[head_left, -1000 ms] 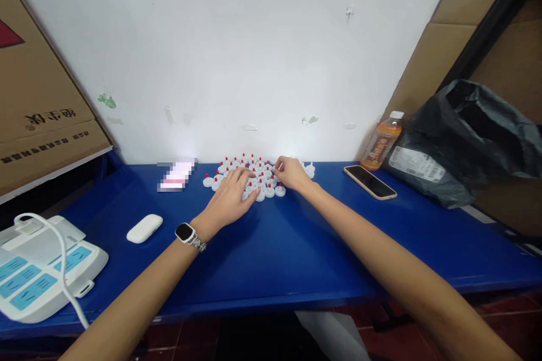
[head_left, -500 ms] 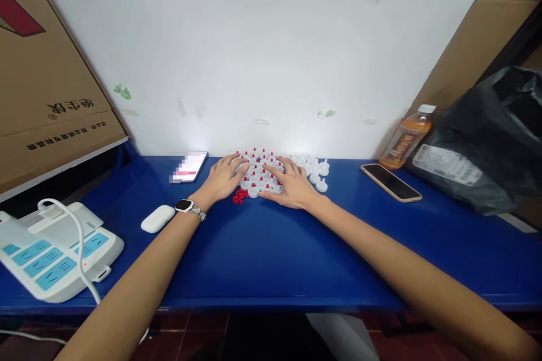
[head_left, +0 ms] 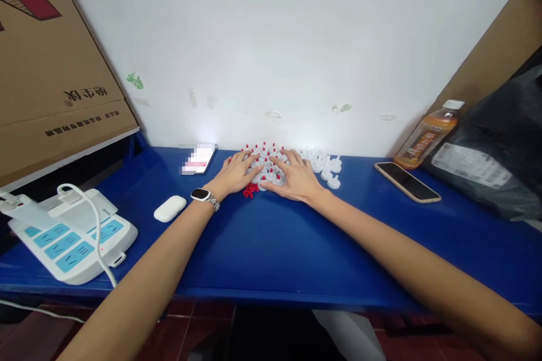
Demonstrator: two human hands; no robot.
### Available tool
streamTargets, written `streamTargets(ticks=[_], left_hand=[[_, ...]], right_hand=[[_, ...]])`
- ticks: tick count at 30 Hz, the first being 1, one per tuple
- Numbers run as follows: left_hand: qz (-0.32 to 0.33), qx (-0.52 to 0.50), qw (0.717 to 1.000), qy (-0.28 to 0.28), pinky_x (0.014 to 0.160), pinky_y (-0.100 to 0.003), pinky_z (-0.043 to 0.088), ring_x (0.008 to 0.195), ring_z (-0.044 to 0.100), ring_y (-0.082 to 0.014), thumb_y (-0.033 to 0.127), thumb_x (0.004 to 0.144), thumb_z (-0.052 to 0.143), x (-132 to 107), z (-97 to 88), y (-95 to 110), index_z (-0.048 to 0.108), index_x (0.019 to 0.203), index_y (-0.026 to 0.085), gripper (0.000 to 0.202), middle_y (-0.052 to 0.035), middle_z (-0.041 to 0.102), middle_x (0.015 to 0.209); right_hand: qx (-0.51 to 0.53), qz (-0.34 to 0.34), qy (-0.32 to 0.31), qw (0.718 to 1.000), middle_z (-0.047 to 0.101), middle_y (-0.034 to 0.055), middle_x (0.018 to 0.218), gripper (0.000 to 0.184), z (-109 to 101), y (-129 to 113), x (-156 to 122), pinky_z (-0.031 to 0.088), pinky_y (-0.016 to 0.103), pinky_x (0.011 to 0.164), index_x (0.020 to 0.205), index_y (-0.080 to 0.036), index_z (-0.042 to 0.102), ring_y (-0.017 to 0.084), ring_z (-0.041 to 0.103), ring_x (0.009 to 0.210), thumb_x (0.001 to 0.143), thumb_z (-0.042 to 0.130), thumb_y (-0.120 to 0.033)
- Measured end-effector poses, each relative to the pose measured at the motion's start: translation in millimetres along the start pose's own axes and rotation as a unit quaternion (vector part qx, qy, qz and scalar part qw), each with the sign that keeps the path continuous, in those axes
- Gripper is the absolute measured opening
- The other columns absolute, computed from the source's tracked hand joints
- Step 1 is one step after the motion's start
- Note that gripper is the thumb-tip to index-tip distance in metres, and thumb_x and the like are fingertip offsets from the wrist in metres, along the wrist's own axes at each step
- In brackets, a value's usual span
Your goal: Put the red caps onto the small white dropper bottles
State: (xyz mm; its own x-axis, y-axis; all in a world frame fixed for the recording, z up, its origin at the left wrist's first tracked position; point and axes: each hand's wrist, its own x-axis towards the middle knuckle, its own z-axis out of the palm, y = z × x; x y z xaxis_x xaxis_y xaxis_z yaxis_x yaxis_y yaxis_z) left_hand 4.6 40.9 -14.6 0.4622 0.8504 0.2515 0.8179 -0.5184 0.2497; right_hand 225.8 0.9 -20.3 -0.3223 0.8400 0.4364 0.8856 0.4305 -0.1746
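A cluster of white round nozzle caps with red tips [head_left: 271,171] stands upright near the wall, between my hands. My left hand [head_left: 237,172] lies along the cluster's left side, fingers spread and touching its edge. On the right side, my right hand [head_left: 297,177] is spread too, with its thumb at the front and its fingers over the caps. Small loose red tips [head_left: 250,190] lie in a little heap in front of my left thumb. Beyond my right hand are several white nozzle caps without red tips [head_left: 328,164]. Parts of the cluster are hidden under my fingers.
On the blue table [head_left: 262,254], a phone [head_left: 201,159], a white earbud case [head_left: 170,208] and a power strip [head_left: 71,237] lie to the left. At right are another phone [head_left: 407,181], an orange drink bottle [head_left: 429,135] and a black plastic parcel [head_left: 495,146].
The camera view has shifted, so everything sits a little farther right. Both hands remain spread around the cluster, which appears slightly more tightly framed between them.
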Motion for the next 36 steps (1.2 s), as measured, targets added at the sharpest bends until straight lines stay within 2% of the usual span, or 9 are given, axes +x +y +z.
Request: streamTargets(ticks=[7,13,17,20,28,32,36], left_hand=[[0.003,-0.001,1.0,0.006,0.116,-0.061,0.028,0.144,0.037,-0.0331,0.058,0.102,0.024,7.9,-0.9,-1.7,0.044,0.149,0.028,0.059,-0.0133,0.043,0.153],[0.023,0.038,0.999,0.026,0.109,-0.056,0.037,0.136,0.044,-0.0327,0.053,0.103,0.027,16.9,-0.7,-9.0,0.046,0.146,0.024,0.055,-0.0157,0.049,0.144],[0.026,0.054,0.997,0.053,0.107,-0.053,0.039,0.133,0.046,-0.0326,0.051,0.103,0.031,17.5,2.6,-14.6,0.046,0.145,0.022,0.054,-0.0168,0.048,0.142],[0.013,0.069,0.995,0.065,0.108,-0.052,0.038,0.134,0.045,-0.0319,0.049,0.103,0.031,15.8,3.2,-20.0,0.046,0.146,0.021,0.052,-0.0167,0.045,0.146],[-0.015,0.12,0.991,0.064,0.113,-0.055,0.033,0.142,0.039,-0.0322,0.042,0.102,0.037,6.3,-1.9,-31.2,0.045,0.148,0.022,0.052,-0.0158,0.046,0.151],[-0.03,0.133,0.986,0.096,0.117,-0.058,0.028,0.145,0.036,-0.0328,0.041,0.101,0.037,1.1,-5.0,-30.4,0.049,0.146,0.021,0.05,-0.0153,0.039,0.157],[-0.005,0.13,0.986,0.101,0.121,-0.059,0.02,0.148,0.032,-0.0308,0.043,0.103,0.033,-1.4,-3.7,-21.1,0.048,0.147,0.023,0.051,-0.0113,0.037,0.16]], right_hand=[[-0.02,0.003,-0.015,1.0,0.042,0.0146,0.154,0.066,4.3,-2.0,13.4,0.035,0.063,0.105,0.144,-0.033,0.055,0.042,0.032,0.142,0.09,0.049,-0.071],[-0.018,0.008,-0.006,1.0,0.044,0.0157,0.151,0.065,16.4,6.0,31.8,0.036,0.062,0.103,0.141,-0.031,0.058,0.041,0.037,0.138,0.092,0.043,-0.071],[-0.028,0.01,-0.005,1.0,0.044,0.0155,0.151,0.065,23.3,5.0,44.9,0.032,0.063,0.107,0.14,-0.03,0.059,0.04,0.038,0.138,0.093,0.042,-0.072],[-0.035,-0.001,-0.005,0.999,0.045,0.0153,0.15,0.064,28.0,1.7,52.4,0.032,0.065,0.106,0.137,-0.03,0.06,0.038,0.039,0.137,0.094,0.04,-0.071],[-0.007,-0.02,0.016,1.0,0.049,0.016,0.146,0.066,43.0,-9.8,65.1,0.036,0.057,0.105,0.139,-0.026,0.059,0.035,0.041,0.136,0.094,0.039,-0.071],[0.006,-0.019,0.04,0.999,0.051,0.0157,0.145,0.063,45.3,-16.1,68.9,0.027,0.058,0.112,0.141,-0.024,0.057,0.033,0.042,0.136,0.097,0.038,-0.066],[0.002,0.006,0.065,0.998,0.045,0.0135,0.152,0.063,45.7,-14.5,65.7,0.018,0.062,0.116,0.144,-0.026,0.054,0.036,0.033,0.143,0.097,0.039,-0.066]])
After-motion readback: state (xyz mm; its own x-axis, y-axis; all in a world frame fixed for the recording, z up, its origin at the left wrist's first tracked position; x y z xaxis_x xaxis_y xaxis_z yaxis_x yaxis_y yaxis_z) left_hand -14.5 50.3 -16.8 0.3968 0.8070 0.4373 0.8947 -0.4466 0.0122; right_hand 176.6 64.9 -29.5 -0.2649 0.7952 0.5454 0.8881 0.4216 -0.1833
